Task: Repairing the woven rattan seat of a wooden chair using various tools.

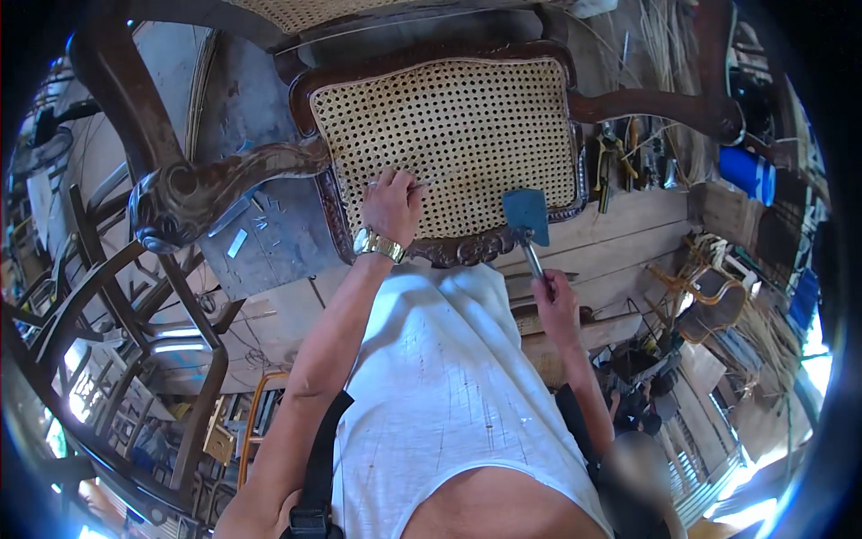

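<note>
While R hand [557, 304] grips blue tool [526, 212], L hand [391, 205] curled over cane panel [467, 117], knuckles up, hold unclear

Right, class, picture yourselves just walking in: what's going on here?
A person is working bare-handed at a dark carved wooden chair with a woven cane panel. Their left hand is at the panel, fingers bent; whether it grips something small is hard to tell. Their right hand holds a tool with a broad, flat blue head, which overlaps the panel's near edge in view; contact is unclear. More hand tools sit to the right.
</note>
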`<state>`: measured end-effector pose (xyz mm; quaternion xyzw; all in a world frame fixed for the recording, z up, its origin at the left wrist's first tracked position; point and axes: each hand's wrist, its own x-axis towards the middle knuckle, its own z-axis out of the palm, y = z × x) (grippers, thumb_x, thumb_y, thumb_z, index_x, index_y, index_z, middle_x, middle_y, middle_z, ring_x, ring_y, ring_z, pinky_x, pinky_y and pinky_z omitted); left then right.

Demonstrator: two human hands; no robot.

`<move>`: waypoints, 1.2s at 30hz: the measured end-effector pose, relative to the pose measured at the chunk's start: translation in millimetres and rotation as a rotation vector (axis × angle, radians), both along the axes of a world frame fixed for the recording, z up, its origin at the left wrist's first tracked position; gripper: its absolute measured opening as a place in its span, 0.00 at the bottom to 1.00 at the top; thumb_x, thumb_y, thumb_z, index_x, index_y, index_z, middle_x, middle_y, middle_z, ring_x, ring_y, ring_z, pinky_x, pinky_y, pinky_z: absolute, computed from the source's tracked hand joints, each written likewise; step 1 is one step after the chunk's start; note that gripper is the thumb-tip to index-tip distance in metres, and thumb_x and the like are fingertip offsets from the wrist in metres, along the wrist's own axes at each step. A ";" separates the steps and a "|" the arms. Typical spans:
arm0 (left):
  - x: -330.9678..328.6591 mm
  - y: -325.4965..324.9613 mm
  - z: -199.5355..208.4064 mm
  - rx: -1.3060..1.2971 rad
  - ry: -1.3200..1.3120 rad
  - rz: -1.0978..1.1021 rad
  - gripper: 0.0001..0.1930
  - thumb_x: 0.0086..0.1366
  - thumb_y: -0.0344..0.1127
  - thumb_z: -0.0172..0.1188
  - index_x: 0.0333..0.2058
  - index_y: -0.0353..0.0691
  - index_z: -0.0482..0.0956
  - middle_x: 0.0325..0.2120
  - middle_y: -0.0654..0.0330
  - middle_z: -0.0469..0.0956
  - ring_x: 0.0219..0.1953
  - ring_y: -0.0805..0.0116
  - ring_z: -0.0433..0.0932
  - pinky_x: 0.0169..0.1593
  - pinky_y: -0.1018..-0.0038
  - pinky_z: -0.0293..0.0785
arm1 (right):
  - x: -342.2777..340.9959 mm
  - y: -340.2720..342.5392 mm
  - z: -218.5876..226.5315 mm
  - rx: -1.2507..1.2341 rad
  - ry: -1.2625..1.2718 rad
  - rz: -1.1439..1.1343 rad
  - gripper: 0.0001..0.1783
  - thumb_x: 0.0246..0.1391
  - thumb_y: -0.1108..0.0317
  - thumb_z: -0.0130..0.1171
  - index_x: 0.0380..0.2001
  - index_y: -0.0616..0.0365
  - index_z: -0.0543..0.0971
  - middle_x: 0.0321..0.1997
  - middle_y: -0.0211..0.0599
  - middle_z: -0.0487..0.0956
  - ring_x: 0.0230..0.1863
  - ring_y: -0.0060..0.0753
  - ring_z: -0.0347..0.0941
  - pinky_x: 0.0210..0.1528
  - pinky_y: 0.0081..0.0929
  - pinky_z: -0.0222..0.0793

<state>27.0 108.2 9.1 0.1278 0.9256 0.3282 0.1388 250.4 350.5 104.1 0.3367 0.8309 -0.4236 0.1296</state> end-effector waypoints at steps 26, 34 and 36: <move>-35.9 -268.7 48.8 0.343 -0.317 0.713 0.08 0.71 0.36 0.54 0.39 0.39 0.77 0.25 0.67 0.75 0.25 0.79 0.71 0.28 0.78 0.68 | -111.2 3.4 9.6 -0.227 0.061 0.008 0.11 0.65 0.66 0.54 0.46 0.60 0.70 0.25 0.21 0.68 0.22 0.10 0.61 0.23 0.13 0.58; -206.5 -166.9 55.2 0.214 -0.255 0.126 0.07 0.67 0.31 0.59 0.40 0.34 0.76 0.24 0.61 0.75 0.25 0.75 0.77 0.28 0.77 0.70 | -169.0 -21.6 7.9 -0.238 0.190 -0.016 0.13 0.65 0.67 0.55 0.48 0.62 0.71 0.29 0.24 0.71 0.27 0.14 0.62 0.29 0.17 0.61; -212.9 -152.0 51.8 0.186 -0.157 -0.008 0.07 0.66 0.31 0.60 0.39 0.33 0.76 0.24 0.60 0.75 0.25 0.72 0.78 0.28 0.76 0.71 | -181.0 -29.7 11.1 -0.363 0.198 -0.081 0.13 0.65 0.67 0.55 0.48 0.62 0.70 0.29 0.23 0.71 0.27 0.13 0.62 0.28 0.15 0.61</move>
